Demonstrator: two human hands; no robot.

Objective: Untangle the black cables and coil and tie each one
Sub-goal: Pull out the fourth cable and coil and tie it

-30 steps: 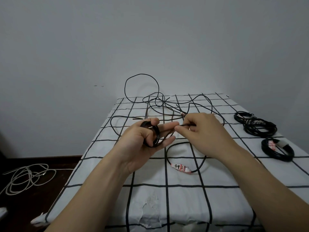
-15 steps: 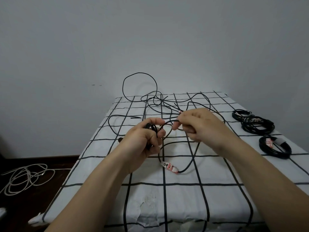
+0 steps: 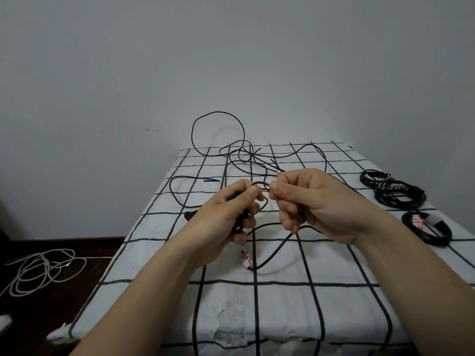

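My left hand (image 3: 226,217) grips a small coil of black cable (image 3: 237,224) above the middle of the table. My right hand (image 3: 316,201) pinches the free length of the same cable close to my left thumb, and a loop of it (image 3: 277,247) hangs down to the cloth. A red and white label (image 3: 245,256) dangles from the cable below my left hand. A tangle of loose black cables (image 3: 244,160) lies at the far end of the table, with one big loop standing up against the wall.
The table wears a white cloth with a black grid (image 3: 282,304). Three coiled, tied black cables (image 3: 398,194) lie along its right edge, the nearest (image 3: 426,227) with a label. A white cable (image 3: 41,271) lies on the dark floor to the left.
My left hand's fingers have closed round the coil. My right hand has lifted and brought the cable up to my left thumb. The labelled loop has slid left beneath my left hand.
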